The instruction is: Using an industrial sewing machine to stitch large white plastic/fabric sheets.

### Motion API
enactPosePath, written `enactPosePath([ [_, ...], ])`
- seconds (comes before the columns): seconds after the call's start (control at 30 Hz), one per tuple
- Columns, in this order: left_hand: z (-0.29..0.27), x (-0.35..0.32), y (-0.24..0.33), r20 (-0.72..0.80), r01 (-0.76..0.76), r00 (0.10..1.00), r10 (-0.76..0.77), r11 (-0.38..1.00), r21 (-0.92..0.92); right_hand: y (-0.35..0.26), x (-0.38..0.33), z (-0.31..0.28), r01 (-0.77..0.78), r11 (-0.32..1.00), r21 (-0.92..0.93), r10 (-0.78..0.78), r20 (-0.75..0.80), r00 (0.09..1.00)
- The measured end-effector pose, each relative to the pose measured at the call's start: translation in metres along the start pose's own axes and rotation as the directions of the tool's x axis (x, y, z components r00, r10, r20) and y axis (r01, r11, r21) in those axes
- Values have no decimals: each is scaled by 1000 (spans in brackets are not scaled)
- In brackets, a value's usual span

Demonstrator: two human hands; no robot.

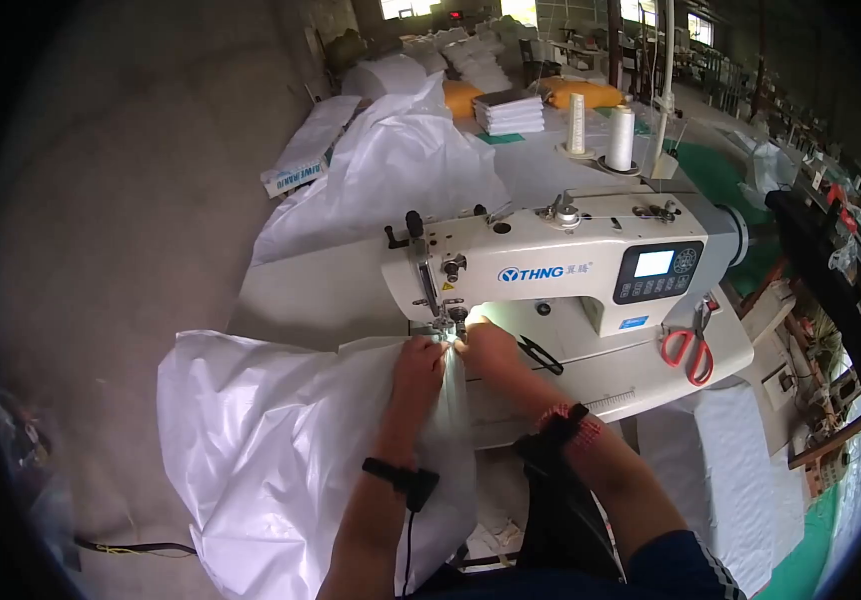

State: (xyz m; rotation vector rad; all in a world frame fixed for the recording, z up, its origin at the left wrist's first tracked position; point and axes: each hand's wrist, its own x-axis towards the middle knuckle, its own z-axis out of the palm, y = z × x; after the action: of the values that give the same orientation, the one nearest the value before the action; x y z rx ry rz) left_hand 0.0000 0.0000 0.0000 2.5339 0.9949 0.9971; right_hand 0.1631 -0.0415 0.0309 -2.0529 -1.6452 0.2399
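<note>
A white industrial sewing machine [541,262] with a lit screen stands on its table, its lamp glowing at the needle. Just in front of the presser foot [448,322], my left hand [419,372] is closed on the edge of a large white plastic sheet [281,450]. My right hand [491,352] is across from it, to the right of the needle, its fingertips pressed together on the same edge. Most of the sheet hangs in shiny folds off the table's left front. The exact fingertip grip is partly lost in the glare.
Red-handled scissors [689,352] and black thread snips [541,354] lie on the sewing table [591,385]. Thread cones [621,140] stand behind the machine. More white sheeting [391,160] heaps up at the back left, near a stack of white packs [511,113].
</note>
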Motion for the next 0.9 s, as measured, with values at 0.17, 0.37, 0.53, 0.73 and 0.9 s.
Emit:
enactPosePath([
  [0.17,-8,4,15,-4,-127,991,130,974,186,-2,9,3,-84,996,27,85,-35,996],
  [0.37,-10,2,20,1,-85,996,87,976,202,8,-7,11,420,890,-178,-451,-198,871],
  [0.53,-14,-3,22,-103,-26,994,32,998,56,14,-12,11,577,747,-331,-631,-79,772],
  [0.73,-11,-1,23,-96,17,995,-7,994,110,8,-20,-2,297,944,-146,-317,-137,939],
  [0.9,-12,-3,23,-82,-4,997,16,990,143,2,-5,5,83,995,-46,-84,-13,996],
])
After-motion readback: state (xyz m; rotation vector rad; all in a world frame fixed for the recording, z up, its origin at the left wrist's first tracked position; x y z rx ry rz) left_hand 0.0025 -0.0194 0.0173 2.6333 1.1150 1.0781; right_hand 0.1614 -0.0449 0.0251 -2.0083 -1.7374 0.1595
